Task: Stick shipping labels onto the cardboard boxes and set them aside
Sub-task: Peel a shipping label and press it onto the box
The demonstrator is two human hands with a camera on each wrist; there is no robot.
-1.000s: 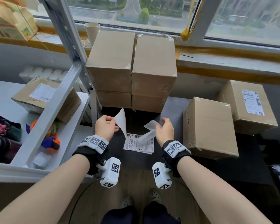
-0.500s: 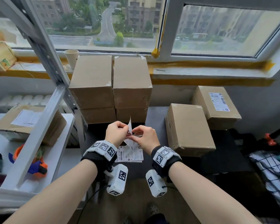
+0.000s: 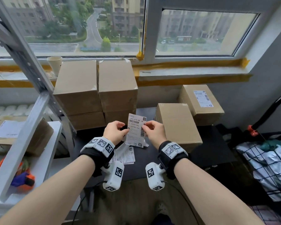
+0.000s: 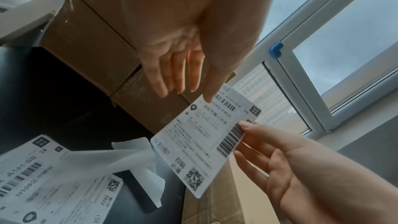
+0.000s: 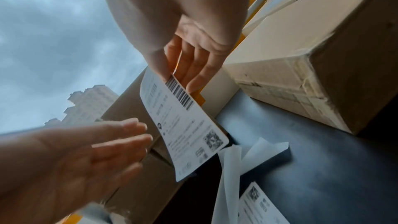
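A white shipping label (image 3: 136, 129) with barcodes is held upright and facing me over the dark table (image 3: 209, 148). My left hand (image 3: 125, 128) pinches its left edge, thumb on the printed face (image 4: 210, 98). My right hand (image 3: 144, 127) pinches the right edge at the side barcode (image 5: 172, 76). A plain cardboard box (image 3: 177, 125) lies just right of my hands. Two stacks of plain boxes (image 3: 91, 88) stand behind the label. A box with a label on it (image 3: 201, 101) sits at the far right.
Peeled backing paper (image 4: 137, 159) and a small pile of more labels (image 3: 125, 155) lie on the table under my hands. A grey shelf frame (image 3: 31, 67) with a labelled box (image 3: 15, 135) stands left. A wire basket (image 3: 266, 159) is at the right.
My hands came together from apart. The backing strip that my right hand held now lies on the table, and both hands hold the label, printed side towards me. My view has tilted up.
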